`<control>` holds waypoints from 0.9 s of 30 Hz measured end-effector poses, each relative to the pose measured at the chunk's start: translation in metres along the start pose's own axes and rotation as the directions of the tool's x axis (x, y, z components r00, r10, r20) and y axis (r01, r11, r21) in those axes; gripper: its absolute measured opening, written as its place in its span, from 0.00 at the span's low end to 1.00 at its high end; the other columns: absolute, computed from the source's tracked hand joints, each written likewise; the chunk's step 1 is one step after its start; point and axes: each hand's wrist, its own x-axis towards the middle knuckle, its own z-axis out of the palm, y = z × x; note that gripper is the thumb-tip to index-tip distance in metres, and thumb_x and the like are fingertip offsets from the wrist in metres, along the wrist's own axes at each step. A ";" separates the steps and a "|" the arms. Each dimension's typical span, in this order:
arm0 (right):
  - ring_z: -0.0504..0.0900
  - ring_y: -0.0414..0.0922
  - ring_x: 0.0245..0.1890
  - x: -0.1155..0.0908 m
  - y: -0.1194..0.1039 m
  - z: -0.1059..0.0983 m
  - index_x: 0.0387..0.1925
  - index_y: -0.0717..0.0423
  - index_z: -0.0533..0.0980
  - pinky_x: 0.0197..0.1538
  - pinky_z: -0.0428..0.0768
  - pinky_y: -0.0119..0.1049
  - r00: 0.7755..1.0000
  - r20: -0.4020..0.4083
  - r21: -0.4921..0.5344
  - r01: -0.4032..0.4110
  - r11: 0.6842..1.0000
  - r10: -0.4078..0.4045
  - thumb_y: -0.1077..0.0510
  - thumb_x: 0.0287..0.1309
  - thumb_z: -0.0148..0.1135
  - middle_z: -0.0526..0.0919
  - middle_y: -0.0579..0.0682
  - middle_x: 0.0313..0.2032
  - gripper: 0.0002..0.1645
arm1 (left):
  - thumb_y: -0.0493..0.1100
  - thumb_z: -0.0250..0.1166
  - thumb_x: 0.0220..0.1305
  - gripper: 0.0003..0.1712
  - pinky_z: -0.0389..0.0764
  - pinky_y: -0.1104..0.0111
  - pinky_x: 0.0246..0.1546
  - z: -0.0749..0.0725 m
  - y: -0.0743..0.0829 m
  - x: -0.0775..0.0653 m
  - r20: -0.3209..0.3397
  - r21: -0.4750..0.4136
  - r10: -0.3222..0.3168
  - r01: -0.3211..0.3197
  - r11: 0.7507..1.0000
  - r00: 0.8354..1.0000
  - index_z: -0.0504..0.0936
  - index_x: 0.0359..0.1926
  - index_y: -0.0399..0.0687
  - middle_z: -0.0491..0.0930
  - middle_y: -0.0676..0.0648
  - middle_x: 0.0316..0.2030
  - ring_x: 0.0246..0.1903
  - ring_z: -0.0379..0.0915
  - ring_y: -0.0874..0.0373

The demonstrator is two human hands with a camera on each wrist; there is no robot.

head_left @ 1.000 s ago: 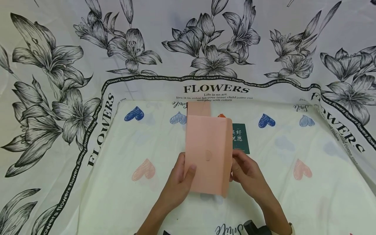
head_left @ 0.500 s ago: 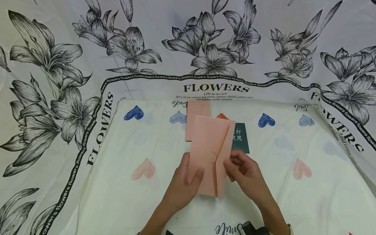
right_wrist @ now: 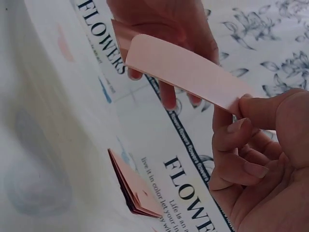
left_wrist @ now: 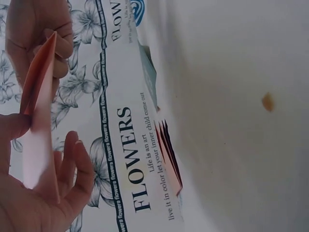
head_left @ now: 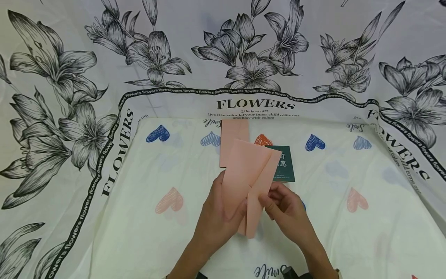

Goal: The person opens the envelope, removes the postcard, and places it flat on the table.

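A pale pink envelope is held up, tilted, over the middle of the table in the head view. My left hand grips its left side, thumb across the front and fingers behind. Along the right side, the long flap is folded part way over the front; its lower part stands off the body. My right hand pinches the flap's outer edge between thumb and forefinger, as the right wrist view shows from the flap side. In the left wrist view the envelope appears edge-on, its fold parted at the top.
Behind the held envelope lies a stack of pink envelopes, several layers thick in the wrist views. A dark green card with white characters lies to its right. The cloth is printed with hearts. Dark objects show at the bottom edge.
The flap has folded from the right side over the envelope's front, and the envelope has tilted. My right hand has moved left with the flap. My left thumb has shifted right across the front.
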 end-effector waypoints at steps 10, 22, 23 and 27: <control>0.76 0.47 0.19 -0.003 -0.002 0.003 0.57 0.58 0.78 0.22 0.76 0.40 0.999 -0.008 0.010 0.040 0.999 -0.040 0.63 0.77 0.60 0.85 0.55 0.35 0.11 | 0.58 0.68 0.71 0.46 0.85 0.56 0.45 -0.002 -0.002 0.000 -0.058 0.127 0.116 -0.108 0.986 0.992 0.57 0.81 0.54 0.78 0.49 0.62 0.47 0.81 0.57; 0.75 0.46 0.19 -0.004 -0.002 0.002 0.58 0.59 0.77 0.21 0.76 0.38 0.998 -0.002 0.019 0.060 0.998 -0.060 0.64 0.77 0.60 0.85 0.55 0.34 0.13 | 0.57 0.62 0.76 0.43 0.87 0.56 0.44 0.000 -0.001 0.000 -0.040 0.140 0.116 -0.110 0.984 0.992 0.54 0.82 0.52 0.77 0.48 0.64 0.47 0.83 0.56; 0.75 0.45 0.19 -0.004 -0.001 0.002 0.58 0.60 0.77 0.21 0.75 0.39 0.998 -0.001 0.021 0.064 0.998 -0.064 0.65 0.77 0.60 0.85 0.55 0.34 0.13 | 0.57 0.62 0.76 0.43 0.87 0.56 0.43 0.000 -0.001 -0.001 -0.039 0.141 0.116 -0.109 0.984 0.992 0.54 0.82 0.51 0.77 0.48 0.64 0.47 0.83 0.56; 0.75 0.45 0.19 -0.003 -0.001 0.002 0.58 0.61 0.77 0.21 0.75 0.38 0.998 0.005 0.034 0.070 0.997 -0.070 0.65 0.77 0.59 0.84 0.55 0.33 0.12 | 0.57 0.62 0.76 0.43 0.86 0.57 0.44 0.000 -0.001 -0.002 -0.034 0.130 0.105 -0.100 0.986 0.994 0.54 0.82 0.53 0.77 0.49 0.63 0.47 0.82 0.56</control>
